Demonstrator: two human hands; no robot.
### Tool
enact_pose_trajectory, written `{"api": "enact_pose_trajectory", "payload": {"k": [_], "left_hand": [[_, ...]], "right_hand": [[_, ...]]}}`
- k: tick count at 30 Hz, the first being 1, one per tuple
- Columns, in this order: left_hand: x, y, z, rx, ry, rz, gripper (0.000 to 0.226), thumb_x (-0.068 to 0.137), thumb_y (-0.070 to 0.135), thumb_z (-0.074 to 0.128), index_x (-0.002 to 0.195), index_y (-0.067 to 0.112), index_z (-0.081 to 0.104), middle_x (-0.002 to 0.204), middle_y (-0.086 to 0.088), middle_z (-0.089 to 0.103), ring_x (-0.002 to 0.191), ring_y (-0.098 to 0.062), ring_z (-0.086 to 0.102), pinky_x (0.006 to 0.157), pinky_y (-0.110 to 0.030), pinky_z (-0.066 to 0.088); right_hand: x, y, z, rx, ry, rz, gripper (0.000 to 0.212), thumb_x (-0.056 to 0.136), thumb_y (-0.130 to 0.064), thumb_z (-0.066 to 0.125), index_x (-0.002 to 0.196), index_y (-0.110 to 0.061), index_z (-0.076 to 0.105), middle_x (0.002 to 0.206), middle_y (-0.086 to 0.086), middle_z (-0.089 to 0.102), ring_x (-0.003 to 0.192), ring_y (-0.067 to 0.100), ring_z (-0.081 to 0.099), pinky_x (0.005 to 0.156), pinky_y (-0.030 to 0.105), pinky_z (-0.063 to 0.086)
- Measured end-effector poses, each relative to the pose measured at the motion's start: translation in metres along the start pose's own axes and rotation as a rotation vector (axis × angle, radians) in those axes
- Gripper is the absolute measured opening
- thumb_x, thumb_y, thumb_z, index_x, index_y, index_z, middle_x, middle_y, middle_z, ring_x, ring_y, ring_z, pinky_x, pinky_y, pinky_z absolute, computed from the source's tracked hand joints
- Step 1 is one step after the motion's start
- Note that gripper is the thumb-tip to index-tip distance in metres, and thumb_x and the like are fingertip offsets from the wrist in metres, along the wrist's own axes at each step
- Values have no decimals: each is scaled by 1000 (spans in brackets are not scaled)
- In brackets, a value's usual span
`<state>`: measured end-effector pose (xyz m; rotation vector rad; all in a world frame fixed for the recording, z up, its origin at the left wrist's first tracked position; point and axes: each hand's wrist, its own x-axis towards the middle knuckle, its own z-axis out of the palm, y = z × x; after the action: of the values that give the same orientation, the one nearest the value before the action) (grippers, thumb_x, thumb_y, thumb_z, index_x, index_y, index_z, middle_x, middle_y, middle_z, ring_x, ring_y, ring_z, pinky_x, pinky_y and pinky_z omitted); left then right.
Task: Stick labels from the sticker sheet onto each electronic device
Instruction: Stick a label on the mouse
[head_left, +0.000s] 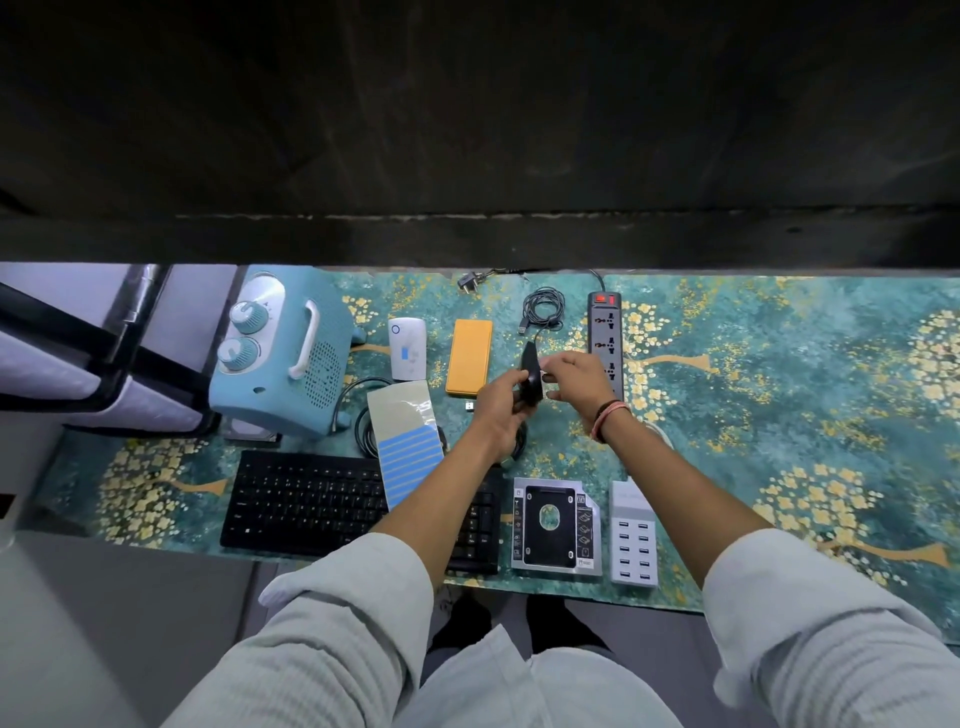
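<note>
Your left hand (501, 402) has its grip clamped on the black computer mouse (531, 382), raised just right of the orange rectangular power bank (469, 356). Your right hand (569, 376) pinches something small against it, apparently a label. Next: press it flat.
</note>
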<state>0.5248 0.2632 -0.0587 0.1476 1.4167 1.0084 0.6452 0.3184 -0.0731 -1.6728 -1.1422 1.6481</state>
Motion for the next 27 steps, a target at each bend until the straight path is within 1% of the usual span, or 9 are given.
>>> {"api": "enact_pose_trajectory", "payload": {"k": [3, 5, 8, 11, 14, 16, 21, 24, 27], "left_hand": [[2, 0, -2, 146, 9, 69, 30, 89, 5, 52, 90, 21, 78, 94, -5, 70, 88, -22, 58, 78, -33, 47], [5, -2, -4, 281, 23, 103, 42, 75, 6, 50, 104, 17, 79, 97, -5, 72, 91, -22, 55, 81, -33, 43], [4, -4, -4, 417, 26, 110, 68, 69, 2, 49, 135, 9, 64, 128, -18, 66, 96, -17, 52, 76, -26, 42], [-4, -1, 1, 454, 14, 114, 73, 75, -11, 44, 145, 6, 54, 137, -16, 61, 98, -14, 55, 75, -22, 45], [-6, -3, 4, 447, 32, 111, 69, 80, -18, 40, 144, 4, 54, 133, -12, 61, 105, -20, 57, 75, -23, 45], [-9, -4, 7, 451, 25, 116, 57, 85, -20, 37, 129, 6, 62, 114, -4, 61, 93, -14, 55, 70, -23, 43], [-6, -7, 8, 463, 16, 138, 64, 87, -20, 36, 147, 1, 46, 125, -1, 50, 105, -18, 52, 81, -23, 44], [0, -13, 3, 458, -23, 151, 55, 83, -20, 39, 127, 7, 59, 114, -10, 63, 96, -18, 60, 76, -19, 52], [5, -19, -1, 445, -70, 153, 55, 79, -21, 40, 122, 5, 62, 108, -3, 64, 106, -27, 59, 95, -34, 56]], "right_hand": [[-4, 7, 1, 107, -6, 23, 16, 90, -10, 70, 104, -4, 69, 98, 11, 71, 87, 22, 69, 70, 31, 57], [-3, 14, 2, 123, 37, 61, 21, 88, -2, 70, 108, -2, 67, 101, 15, 70, 88, 26, 70, 71, 31, 58], [2, 23, 6, 130, 124, 124, 11, 88, 4, 67, 94, -5, 68, 97, 17, 69, 80, 27, 70, 76, 39, 62], [8, 30, 9, 68, 187, 142, 20, 88, 4, 65, 76, -12, 68, 89, 15, 70, 77, 28, 70, 78, 44, 63], [12, 38, 9, -84, 148, 147, 23, 83, 5, 58, 68, -7, 71, 73, 11, 67, 73, 27, 64, 69, 40, 59], [12, 40, 8, -157, 97, 139, 26, 76, 6, 51, 76, -4, 75, 67, 10, 65, 69, 24, 55, 62, 36, 47], [8, 36, 7, -223, -16, 147, 37, 82, 4, 45, 96, -8, 77, 87, 19, 74, 73, 28, 57, 65, 40, 49], [7, 37, 6, -276, -69, 140, 40, 81, 0, 42, 98, -12, 75, 94, 21, 74, 80, 36, 64, 70, 52, 57], [2, 37, 7, -260, -98, 156, 44, 84, 5, 40, 112, -10, 70, 104, 24, 73, 90, 38, 68, 77, 51, 58]]}}
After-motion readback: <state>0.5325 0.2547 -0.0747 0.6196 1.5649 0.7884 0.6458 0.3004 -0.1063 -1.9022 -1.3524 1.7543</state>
